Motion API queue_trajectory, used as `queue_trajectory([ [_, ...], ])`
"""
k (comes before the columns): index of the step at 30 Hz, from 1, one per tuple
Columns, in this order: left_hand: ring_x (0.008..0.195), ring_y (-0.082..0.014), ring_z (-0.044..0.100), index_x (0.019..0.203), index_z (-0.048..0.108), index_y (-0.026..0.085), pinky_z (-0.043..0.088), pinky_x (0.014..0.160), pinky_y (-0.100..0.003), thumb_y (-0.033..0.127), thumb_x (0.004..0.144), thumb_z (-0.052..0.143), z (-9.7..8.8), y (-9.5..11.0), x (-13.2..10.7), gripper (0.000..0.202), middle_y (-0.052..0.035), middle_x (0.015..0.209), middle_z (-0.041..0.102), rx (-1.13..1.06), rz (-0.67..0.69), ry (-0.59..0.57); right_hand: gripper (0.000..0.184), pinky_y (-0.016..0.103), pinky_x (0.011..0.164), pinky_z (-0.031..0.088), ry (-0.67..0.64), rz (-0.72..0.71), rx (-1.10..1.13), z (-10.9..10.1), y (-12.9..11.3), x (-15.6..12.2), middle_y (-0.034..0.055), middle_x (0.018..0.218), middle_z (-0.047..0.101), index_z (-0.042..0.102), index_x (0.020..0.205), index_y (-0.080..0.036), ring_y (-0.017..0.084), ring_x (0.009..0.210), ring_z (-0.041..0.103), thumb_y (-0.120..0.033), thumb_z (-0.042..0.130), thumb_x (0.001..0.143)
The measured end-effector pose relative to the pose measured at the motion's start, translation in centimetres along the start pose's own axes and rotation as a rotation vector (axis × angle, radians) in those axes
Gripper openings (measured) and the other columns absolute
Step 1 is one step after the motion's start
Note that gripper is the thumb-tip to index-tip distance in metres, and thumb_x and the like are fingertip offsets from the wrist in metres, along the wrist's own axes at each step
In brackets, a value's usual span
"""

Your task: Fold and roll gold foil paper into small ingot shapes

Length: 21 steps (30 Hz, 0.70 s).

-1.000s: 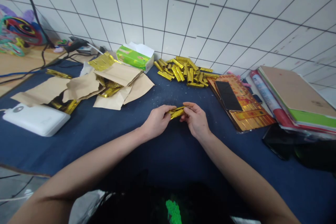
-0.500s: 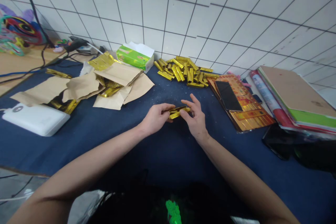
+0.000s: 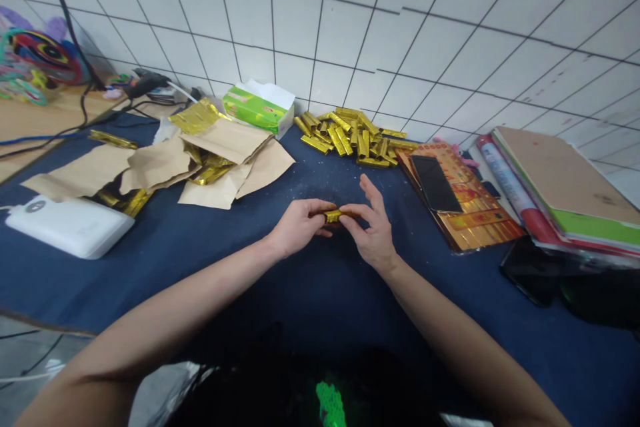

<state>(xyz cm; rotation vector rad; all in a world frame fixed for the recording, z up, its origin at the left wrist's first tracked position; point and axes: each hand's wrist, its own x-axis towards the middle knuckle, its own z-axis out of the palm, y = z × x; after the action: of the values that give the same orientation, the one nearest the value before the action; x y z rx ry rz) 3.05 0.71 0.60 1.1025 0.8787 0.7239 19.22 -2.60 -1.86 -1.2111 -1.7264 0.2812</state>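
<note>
My left hand [image 3: 299,227] and my right hand [image 3: 371,227] meet over the blue table cloth [image 3: 320,280], both pinching a small folded piece of gold foil paper [image 3: 333,216] between them. The left fingers curl round its left end. The right thumb and forefinger grip its right end while the other right fingers stick up, spread. Beyond the hands lies a pile of finished gold foil rolls [image 3: 350,136]. To the left, torn brown paper wrappers [image 3: 200,160] cover loose gold foil sheets [image 3: 196,116].
A green tissue box [image 3: 257,108] stands by the tiled wall. A white power bank [image 3: 67,227] lies at left. A phone [image 3: 434,182] rests on gold printed paper [image 3: 470,213] at right, beside stacked folders [image 3: 560,187]. Cables and a colourful toy [image 3: 35,60] are at far left.
The gold foil piece has been folded shorter between my hands. My right hand's outer fingers lifted and spread, then the hands drew slightly closer together.
</note>
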Motion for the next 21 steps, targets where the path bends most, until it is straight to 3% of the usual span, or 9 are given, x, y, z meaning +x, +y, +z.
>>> queue_trajectory([
  [13,0.076,-0.0121,0.065,0.093,0.063,0.009,0.057,0.063,-0.022,-0.002,0.072,0.041,0.07,0.19,-0.13,0.032,-0.0066,0.088,0.068,-0.008,-0.001,0.011,0.011,0.047,0.104,0.032,-0.018,-0.012,-0.001,-0.05,0.11,-0.02,-0.0008,0.144,0.030,0.066,0.083,-0.025,0.025,0.128,0.035,-0.021,0.056,0.079],
  [21,0.080,-0.0151,0.065,0.096,0.064,0.009,0.057,0.070,-0.030,0.002,0.072,0.043,-0.24,-0.19,0.05,0.032,-0.0083,0.095,0.067,0.036,0.043,0.015,0.011,0.048,0.102,0.033,-0.045,-0.015,-0.017,-0.03,0.18,0.03,-0.0006,0.143,0.032,0.066,0.080,-0.025,0.025,0.128,0.036,-0.020,0.056,0.079],
])
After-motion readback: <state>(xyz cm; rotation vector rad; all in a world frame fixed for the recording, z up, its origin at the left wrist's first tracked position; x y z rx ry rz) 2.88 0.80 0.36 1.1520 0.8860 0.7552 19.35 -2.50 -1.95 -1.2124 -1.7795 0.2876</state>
